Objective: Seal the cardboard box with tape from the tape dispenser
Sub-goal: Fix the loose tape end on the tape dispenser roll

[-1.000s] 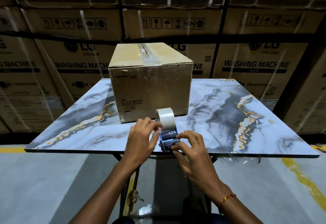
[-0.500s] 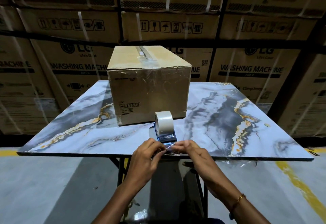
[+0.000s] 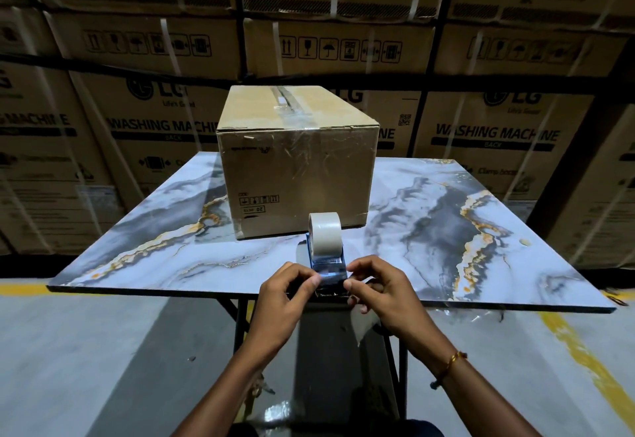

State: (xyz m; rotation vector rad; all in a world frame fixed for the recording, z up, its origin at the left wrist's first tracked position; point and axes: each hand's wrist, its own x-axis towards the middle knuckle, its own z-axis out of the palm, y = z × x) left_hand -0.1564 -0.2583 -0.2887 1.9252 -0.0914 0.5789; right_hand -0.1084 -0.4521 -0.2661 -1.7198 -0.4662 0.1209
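The tape dispenser (image 3: pixel 326 258) stands at the near edge of the marble-patterned table (image 3: pixel 481 230), roll upright. The left hand (image 3: pixel 287 295) and right hand (image 3: pixel 381 294) pinch the tape's free end between thumb and forefinger on either side of the dispenser's near end. Beyond the grip sits the cardboard box (image 3: pixel 297 161) (top seam already partly taped), just behind the dispenser.

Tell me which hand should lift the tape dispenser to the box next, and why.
Probably the right hand: it curls around the near end of the tape dispenser, where the handle seems to be. The left hand only pinches the loose tape end. The box stands straight ahead.
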